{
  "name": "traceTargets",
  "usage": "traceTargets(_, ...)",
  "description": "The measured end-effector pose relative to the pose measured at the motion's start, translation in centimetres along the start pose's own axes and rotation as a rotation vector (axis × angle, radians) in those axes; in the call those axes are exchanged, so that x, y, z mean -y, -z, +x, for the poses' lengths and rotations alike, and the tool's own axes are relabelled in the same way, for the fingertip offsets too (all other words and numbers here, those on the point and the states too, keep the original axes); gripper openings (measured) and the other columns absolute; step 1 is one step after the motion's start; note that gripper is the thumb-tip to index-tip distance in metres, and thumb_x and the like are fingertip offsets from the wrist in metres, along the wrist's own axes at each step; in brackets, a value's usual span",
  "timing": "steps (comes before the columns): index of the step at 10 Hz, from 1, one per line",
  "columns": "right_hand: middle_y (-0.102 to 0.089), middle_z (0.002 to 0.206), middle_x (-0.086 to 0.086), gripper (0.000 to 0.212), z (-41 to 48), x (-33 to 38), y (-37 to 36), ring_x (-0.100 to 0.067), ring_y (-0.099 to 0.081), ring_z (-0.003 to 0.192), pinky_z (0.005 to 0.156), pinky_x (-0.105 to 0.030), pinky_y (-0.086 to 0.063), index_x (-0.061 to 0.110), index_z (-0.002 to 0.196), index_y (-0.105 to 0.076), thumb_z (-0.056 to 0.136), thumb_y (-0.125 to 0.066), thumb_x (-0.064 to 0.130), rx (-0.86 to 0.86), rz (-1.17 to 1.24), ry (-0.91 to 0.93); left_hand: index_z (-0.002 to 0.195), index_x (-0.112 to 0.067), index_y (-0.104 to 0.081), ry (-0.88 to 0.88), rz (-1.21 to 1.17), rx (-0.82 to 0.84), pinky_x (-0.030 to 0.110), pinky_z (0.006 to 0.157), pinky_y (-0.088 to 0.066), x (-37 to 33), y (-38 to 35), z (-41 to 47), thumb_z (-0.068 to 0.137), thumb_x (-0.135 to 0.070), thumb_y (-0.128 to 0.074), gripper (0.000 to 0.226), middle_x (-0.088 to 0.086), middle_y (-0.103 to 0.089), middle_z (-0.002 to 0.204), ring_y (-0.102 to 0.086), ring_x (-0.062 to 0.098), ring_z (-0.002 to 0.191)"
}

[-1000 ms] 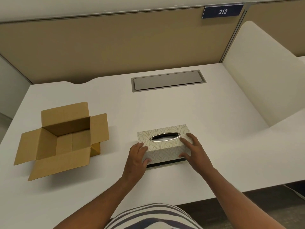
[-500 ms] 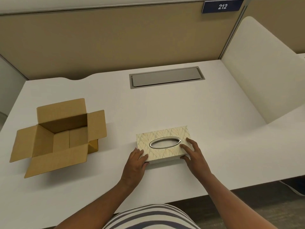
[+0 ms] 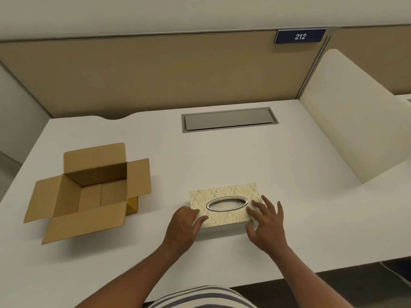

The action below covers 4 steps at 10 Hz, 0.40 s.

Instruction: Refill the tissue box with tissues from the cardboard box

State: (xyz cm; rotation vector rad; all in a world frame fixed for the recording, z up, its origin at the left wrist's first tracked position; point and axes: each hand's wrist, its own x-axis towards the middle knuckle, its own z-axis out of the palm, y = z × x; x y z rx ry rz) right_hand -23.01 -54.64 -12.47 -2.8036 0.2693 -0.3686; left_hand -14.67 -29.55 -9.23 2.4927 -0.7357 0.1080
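Note:
A cream tissue box [image 3: 222,191] with a leaf pattern lies flat on the white desk [image 3: 222,158], its silver-rimmed oval slot [image 3: 226,203] facing up. No tissue shows through the slot. My left hand [image 3: 184,225] wraps the box's near left corner. My right hand [image 3: 266,223] has its spread fingers on the right end of the top and its thumb against the front face. The brown cardboard box [image 3: 89,196] stands to the left with all flaps open. Only its bare bottom flaps show inside.
A grey cable hatch [image 3: 229,119] is set in the desk behind the tissue box. A curved white divider [image 3: 355,130] rises on the right. A tan partition with a "212" sign [image 3: 300,36] closes the back. The desk's front edge runs close below my hands.
A second ago the tissue box's near edge stood raised with a dark gap under it. It has come down flat, and my hands have slid further onto its top.

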Motion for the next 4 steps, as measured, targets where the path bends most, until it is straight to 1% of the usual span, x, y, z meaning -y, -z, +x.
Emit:
traceTargets(1,-0.069,0.096,0.001,0.010,1.9,1.6,0.0,-0.028,-0.058,0.116,0.113,-0.055,-0.025,0.015,0.080,-0.070,0.079,-0.061,0.020,-0.053,-0.008,-0.010,0.087,-0.006,-0.072,0.043,-0.007,-0.017,0.023,0.078,-0.044,0.3,1.7,1.1,0.093,-0.055,-0.035,0.061,0.007,-0.071,0.077,-0.067,0.028,0.077)
traceTargets(2,-0.070,0.093,-0.003,0.004,4.1,3.2,0.1,-0.029,-0.063,0.105,0.112,-0.049,-0.029,0.011,0.082,-0.070,0.082,-0.066,0.013,-0.094,0.000,-0.018,0.095,-0.006,-0.072,0.058,0.055,-0.052,0.034,0.089,-0.052,1.0,3.8,2.6,0.094,-0.059,-0.023,0.072,0.006,-0.074,0.092,-0.067,0.031,0.102)
traceTargets(3,-0.071,0.104,-0.009,0.017,7.2,5.0,-0.2,-0.032,-0.062,0.110,0.110,-0.052,-0.032,0.006,0.097,-0.069,0.082,-0.070,0.016,-0.118,-0.041,0.024,0.103,-0.004,-0.070,0.070,0.082,-0.128,0.041,0.093,-0.050,2.4,6.1,4.8,0.093,-0.061,-0.020,0.076,0.009,-0.073,0.102,-0.062,0.033,0.113)
traceTargets(4,-0.066,0.120,-0.012,0.031,10.4,7.7,0.7,-0.031,-0.055,0.122,0.114,-0.052,-0.028,0.005,0.112,-0.065,0.089,-0.061,0.026,-0.061,-0.029,-0.009,0.111,-0.002,-0.067,0.122,0.060,-0.202,0.042,0.098,-0.047,3.6,9.0,6.9,0.091,-0.065,-0.017,0.083,0.012,-0.071,0.112,-0.057,0.033,0.120)
